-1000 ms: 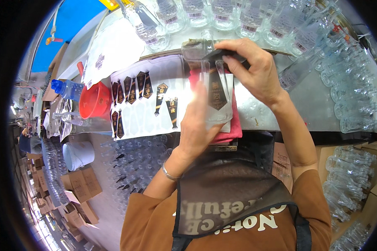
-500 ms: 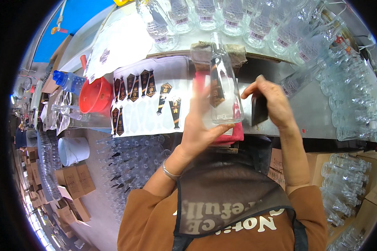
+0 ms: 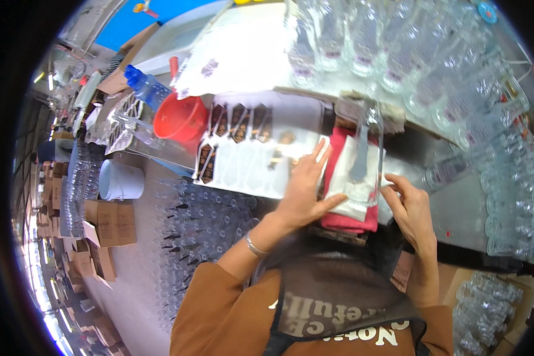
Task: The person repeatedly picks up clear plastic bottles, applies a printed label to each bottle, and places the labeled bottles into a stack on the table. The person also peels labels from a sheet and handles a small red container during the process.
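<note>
A clear glass bottle (image 3: 371, 133) lies on a white and red cloth pad (image 3: 350, 222), its neck toward a folded rag (image 3: 391, 115) at the back. A grey, tapered patch shows through its glass. My left hand (image 3: 305, 193) is open, fingers stretched over the right edge of a white sheet (image 3: 243, 178) bearing dark, tie-shaped labels (image 3: 239, 127); its thumb reaches onto the pad. Just right of the bottle is my right hand (image 3: 412, 207), its fingers bent and closed. Whatever they hold is hidden beneath them.
Clear bottles (image 3: 362, 44) crowd the raised shelf behind and the table's right side. A red bucket (image 3: 181, 118) and a blue-capped bottle (image 3: 148, 89) stand left. Many bottles (image 3: 202, 231) fill the floor near a white bucket (image 3: 121, 180); boxed bottles (image 3: 486, 302) sit lower right.
The view has shifted, so the scene sits further right and lower. The bottle has turned, its dark label no longer facing up. The dark flat piece in my right hand is no longer distinct.
</note>
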Available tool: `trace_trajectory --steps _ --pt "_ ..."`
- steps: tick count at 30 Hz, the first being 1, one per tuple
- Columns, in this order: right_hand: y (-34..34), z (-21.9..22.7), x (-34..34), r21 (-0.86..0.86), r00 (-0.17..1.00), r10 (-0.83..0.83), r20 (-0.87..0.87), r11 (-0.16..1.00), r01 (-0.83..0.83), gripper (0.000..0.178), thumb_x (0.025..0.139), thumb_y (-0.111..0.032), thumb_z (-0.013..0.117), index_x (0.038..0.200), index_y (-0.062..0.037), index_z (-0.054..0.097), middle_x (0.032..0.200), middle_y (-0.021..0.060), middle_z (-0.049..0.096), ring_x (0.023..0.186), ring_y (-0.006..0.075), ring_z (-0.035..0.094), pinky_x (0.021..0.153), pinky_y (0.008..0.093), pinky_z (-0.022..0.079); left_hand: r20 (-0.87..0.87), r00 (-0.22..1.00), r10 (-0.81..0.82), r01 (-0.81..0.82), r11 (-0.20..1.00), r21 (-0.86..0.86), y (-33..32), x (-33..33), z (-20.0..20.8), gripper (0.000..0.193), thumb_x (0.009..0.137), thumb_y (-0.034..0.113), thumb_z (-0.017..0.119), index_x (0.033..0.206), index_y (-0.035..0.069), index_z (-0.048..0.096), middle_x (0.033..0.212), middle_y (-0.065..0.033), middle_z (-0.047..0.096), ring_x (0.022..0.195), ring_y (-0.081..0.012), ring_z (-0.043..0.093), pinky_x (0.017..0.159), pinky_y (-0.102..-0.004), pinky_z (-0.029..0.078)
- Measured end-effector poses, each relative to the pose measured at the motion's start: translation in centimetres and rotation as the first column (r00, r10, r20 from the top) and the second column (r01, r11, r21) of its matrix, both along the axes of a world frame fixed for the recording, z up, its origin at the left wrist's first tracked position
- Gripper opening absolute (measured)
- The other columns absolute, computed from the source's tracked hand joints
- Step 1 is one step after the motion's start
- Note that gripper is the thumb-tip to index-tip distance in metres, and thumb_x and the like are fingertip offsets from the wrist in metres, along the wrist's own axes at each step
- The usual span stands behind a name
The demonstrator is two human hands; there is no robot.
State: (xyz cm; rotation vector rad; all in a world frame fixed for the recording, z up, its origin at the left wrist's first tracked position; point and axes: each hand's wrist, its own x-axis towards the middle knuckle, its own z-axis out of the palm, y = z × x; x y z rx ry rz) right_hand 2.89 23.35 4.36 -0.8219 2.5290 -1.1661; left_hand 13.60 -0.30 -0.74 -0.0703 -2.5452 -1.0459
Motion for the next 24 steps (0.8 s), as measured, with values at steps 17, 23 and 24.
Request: trace_trajectory --steps 17,23,24 --pt "1.9 -2.6 -1.3 -0.107 0.98 -0.194 0.036 0.975 0.197 0.028 0.091 -0.012 0.069 0.114 0.0034 0.069 0.079 0.0099 0.071 0.053 0.007 0.047 0.052 0.0254 0.04 -0.14 0.838 0.528 -0.498 0.633 -0.593 -23.0 -5.8 2.4 0.069 0.09 0.043 0.07 0.141 -0.001 0.052 0.148 -0.0194 0.05 0.143 -0.0412 0.037 0.117 -0.0554 0.028" --pt "1.2 -1.1 -0.9 -0.039 0.992 -0.114 0.049 0.992 0.116 0.028 0.095 -0.012 0.065 0.118 0.0045 0.067 0.085 0.0083 0.075 0.068 0.0066 0.06 0.062 0.0235 0.046 -0.238 0.87 0.431 -0.487 0.684 -0.543 -27.2 -5.8 0.5 0.054 0.086 0.022 0.074 0.133 0.002 0.058 0.142 -0.0165 0.056 0.135 -0.033 0.05 0.111 -0.0455 0.039" --pt "1.3 -1.1 -0.8 -0.046 0.994 -0.105 0.044 0.993 0.107 0.028 0.095 -0.01 0.066 0.118 0.0044 0.067 0.085 0.0081 0.074 0.067 0.0059 0.059 0.06 0.0229 0.046 -0.253 0.859 0.445 -0.51 0.707 -0.49 -27.4 -5.4 0.1 0.044 0.088 0.018 0.072 0.128 0.003 0.062 0.138 -0.0148 0.06 0.13 -0.0309 0.055 0.107 -0.0426 0.043"
